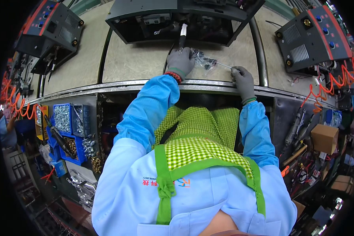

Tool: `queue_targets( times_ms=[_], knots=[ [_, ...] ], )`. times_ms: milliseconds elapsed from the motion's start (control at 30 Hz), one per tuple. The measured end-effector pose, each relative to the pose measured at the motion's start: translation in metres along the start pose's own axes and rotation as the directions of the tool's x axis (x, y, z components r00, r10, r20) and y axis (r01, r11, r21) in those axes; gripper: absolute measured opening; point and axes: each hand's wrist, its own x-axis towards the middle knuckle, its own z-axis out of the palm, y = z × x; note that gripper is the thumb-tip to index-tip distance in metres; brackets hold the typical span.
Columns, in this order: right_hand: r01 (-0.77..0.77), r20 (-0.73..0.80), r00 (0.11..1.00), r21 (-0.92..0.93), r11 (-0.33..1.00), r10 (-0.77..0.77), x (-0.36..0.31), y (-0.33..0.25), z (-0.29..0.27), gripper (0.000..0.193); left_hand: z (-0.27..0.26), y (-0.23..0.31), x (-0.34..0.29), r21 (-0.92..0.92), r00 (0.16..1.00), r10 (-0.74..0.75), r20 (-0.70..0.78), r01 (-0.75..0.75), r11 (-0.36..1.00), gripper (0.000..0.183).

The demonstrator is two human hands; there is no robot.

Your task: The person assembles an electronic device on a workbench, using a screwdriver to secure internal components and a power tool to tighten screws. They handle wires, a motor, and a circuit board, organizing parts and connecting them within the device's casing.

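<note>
My left hand (181, 62), in a grey glove, is closed around the lower end of a black cable (182, 41) with a white upper part. The cable reaches up to the open underside of a dark metal machine housing (145, 32). Against the fingers of that hand lies a crumpled clear plastic bag (204, 61), with small dark pieces showing through it. My right hand (244, 82), also gloved, grips a thin metal rod (224, 65) that points left to the bag. The rod's other end is hidden in the fist.
Similar dark machines with red-edged panels stand at left (61, 29) and right (314, 37). Orange coiled hoses (334, 84) hang at both sides. Blue bins (63, 118) of small metal parts sit lower left. Power tools (293, 128) and a cardboard box (324, 138) are lower right.
</note>
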Motion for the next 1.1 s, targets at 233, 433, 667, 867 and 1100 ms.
queue_targets(
  times_ms=[233, 433, 667, 867, 1100],
  knots=[
    [-0.046, 0.154, 0.988, 0.198, 0.979, 0.016, -0.005, 0.001, -0.024, 0.027, -0.011, -0.027, 0.003, -0.044, 0.998, -0.049, -0.046, 0.047, 0.998, 0.028],
    [-0.075, -0.006, 0.997, 0.141, 0.987, 0.077, 0.012, 0.003, -0.040, 0.026, -0.031, -0.030, -0.003, -0.055, 0.982, -0.112, 0.149, 0.121, 0.991, 0.041],
    [0.293, -0.074, 0.805, -0.813, 0.503, -0.589, 0.003, -0.018, 0.009, 0.027, -0.029, -0.035, 0.009, -0.030, 0.977, -0.015, 0.214, 0.022, 0.999, 0.065],
    [0.558, 0.373, 0.830, -0.539, 0.631, -0.414, -0.013, -0.019, 0.066, 0.023, -0.024, -0.035, 0.010, -0.053, 0.972, 0.026, 0.232, -0.014, 0.998, 0.065],
    [0.458, 0.297, 0.889, -0.614, 0.643, -0.349, -0.020, -0.033, 0.087, 0.040, -0.022, -0.040, -0.001, -0.095, 0.977, 0.123, 0.172, -0.108, 0.990, 0.060]
  ],
)
